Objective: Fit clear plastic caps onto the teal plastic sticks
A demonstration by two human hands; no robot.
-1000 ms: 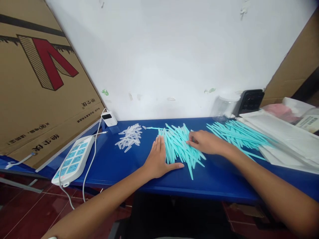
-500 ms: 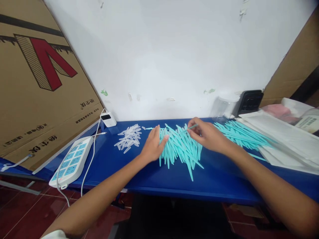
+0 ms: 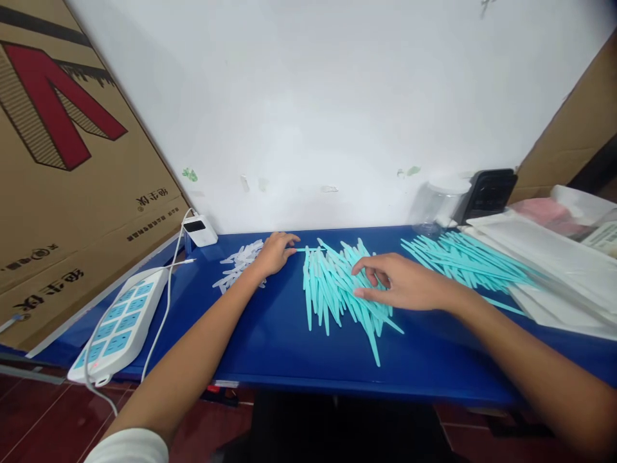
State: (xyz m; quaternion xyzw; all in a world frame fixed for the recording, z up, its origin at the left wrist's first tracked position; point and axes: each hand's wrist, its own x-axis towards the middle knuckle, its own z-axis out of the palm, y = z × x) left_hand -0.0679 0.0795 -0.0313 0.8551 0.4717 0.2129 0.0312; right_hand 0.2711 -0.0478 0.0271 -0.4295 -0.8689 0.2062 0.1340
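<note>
My left hand (image 3: 276,253) is at the back of the blue table, thumb and fingers closing around the left end of a thin turquoise stick (image 3: 308,249). That end is hidden by the fingers. My right hand (image 3: 393,281) hovers over or rests on a fanned pile of tapered turquoise sticks (image 3: 332,289); whether it touches them I cannot tell. Its thumb and curved fingers are apart, with nothing visible between them. Several sticks in the pile have whitish, translucent upper ends. Small translucent white pieces (image 3: 236,265) lie in a heap, partly behind my left wrist.
A second turquoise stick pile (image 3: 463,260) lies on the right beside white plastic bags (image 3: 554,270). Behind it stand a clear jar (image 3: 441,202) and a black device (image 3: 489,193). A power strip (image 3: 123,321), white cable and small display device (image 3: 200,230) occupy the left, beside a large cardboard box (image 3: 72,193).
My left hand has moved left and back from the pile's edge to the stick. My right hand, which pinched a turquoise stick, has opened and come lower and nearer. The view has shifted slightly.
</note>
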